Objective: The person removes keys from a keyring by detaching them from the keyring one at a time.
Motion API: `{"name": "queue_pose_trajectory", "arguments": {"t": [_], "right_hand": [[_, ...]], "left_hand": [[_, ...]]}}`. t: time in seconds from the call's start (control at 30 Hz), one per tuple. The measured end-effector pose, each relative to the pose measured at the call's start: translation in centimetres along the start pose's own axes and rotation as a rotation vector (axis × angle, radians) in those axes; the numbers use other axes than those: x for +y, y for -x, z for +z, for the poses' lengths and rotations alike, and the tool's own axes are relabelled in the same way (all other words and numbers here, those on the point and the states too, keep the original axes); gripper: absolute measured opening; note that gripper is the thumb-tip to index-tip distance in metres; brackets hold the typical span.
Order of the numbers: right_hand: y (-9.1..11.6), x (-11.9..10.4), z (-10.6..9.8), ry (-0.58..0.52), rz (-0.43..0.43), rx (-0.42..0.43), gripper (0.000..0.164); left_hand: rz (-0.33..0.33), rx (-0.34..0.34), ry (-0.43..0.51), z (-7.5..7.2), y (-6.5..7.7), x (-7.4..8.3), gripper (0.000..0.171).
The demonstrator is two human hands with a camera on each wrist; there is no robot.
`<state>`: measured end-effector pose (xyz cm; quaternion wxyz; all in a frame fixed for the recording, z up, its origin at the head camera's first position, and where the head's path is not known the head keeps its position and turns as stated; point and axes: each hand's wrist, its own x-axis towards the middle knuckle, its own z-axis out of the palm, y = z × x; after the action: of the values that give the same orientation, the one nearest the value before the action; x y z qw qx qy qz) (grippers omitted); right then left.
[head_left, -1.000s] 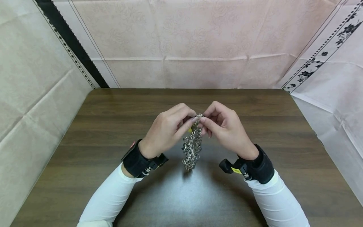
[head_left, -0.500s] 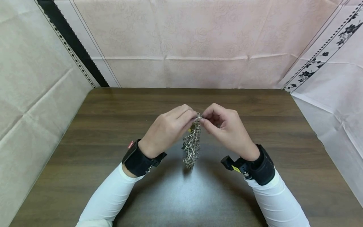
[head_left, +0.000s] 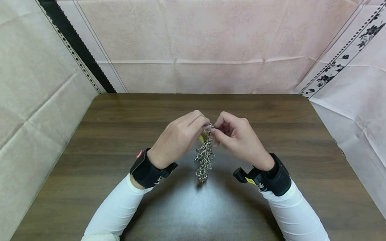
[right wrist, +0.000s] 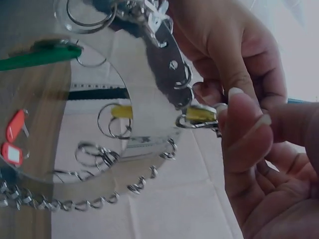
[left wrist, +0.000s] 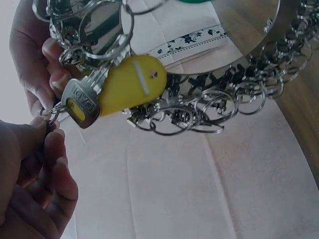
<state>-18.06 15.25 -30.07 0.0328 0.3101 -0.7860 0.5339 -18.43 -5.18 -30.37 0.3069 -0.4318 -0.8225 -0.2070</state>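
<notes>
Both hands meet over the table around a bundle of small silver rings point(head_left: 205, 160) that hangs down between them. In the left wrist view, a key point(left wrist: 82, 104) with a yellow patch in its head hangs beside a yellow key tag point(left wrist: 134, 82). At the fingertips is a thin key ring point(left wrist: 53, 115), which my left hand point(head_left: 181, 139) pinches. My right hand point(head_left: 238, 135) pinches at the same spot with thumb and index finger. In the right wrist view, a wide shiny flat hoop point(right wrist: 167, 74) carries many small rings along its edge. Fingers partly hide the join.
A brown wooden table point(head_left: 120, 127) lies below. Patterned pale cloth point(head_left: 211, 40) hangs behind and at both sides. Through the hoop in the right wrist view appear a green tag point(right wrist: 45, 57) and red tags point(right wrist: 15, 124).
The right hand has moved slightly down and in toward the left hand. The hanging bundle has turned a little and sits slightly lower. The left hand stays nearly where it was.
</notes>
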Motion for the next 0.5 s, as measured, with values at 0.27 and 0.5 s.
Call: {"name": "queue_pose_trajectory", "arguments": {"t": [0.27, 0.5], "right_hand": [[-0.11, 0.35, 0.28, -0.105, 0.046, 0.077, 0.01], [-0.26, 0.45, 0.29, -0.23, 0.026, 0.123, 0.009]], "left_hand": [[-0.111, 0.024, 0.149, 0.14, -0.03, -0.17, 0.009], [-0.191, -0.01, 0.299, 0.26, 0.22, -0.54, 0.007]]}}
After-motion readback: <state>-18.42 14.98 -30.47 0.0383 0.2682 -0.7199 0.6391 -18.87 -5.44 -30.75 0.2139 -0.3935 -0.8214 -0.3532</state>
